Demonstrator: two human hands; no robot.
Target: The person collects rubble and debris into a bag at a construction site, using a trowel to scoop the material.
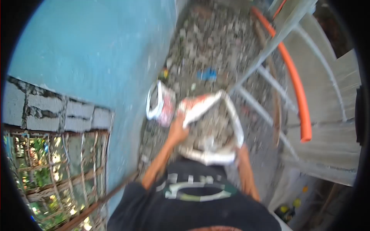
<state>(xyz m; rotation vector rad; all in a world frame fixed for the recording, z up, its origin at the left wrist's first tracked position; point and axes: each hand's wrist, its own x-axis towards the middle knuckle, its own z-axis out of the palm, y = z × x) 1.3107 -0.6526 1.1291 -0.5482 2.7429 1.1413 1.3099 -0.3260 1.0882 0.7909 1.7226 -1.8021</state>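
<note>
An open sack [208,158] with a rolled white rim is in front of my body, grey rubble-like material showing inside its mouth. My left hand [178,130] grips the rim at its left side, fingers wrapped round it. On the right side of the rim, my right hand [243,153] is closed on the edge, blurred by motion. A second, smaller white and reddish sack [165,106] stands open by the wall, to the left of the held one.
A blue wall [96,50] rises at left above a barred window [58,169]. Rubble ground [208,38] lies ahead with a blue scrap [207,74]. At right are a metal ladder-like frame [256,66] and an orange pipe [295,77].
</note>
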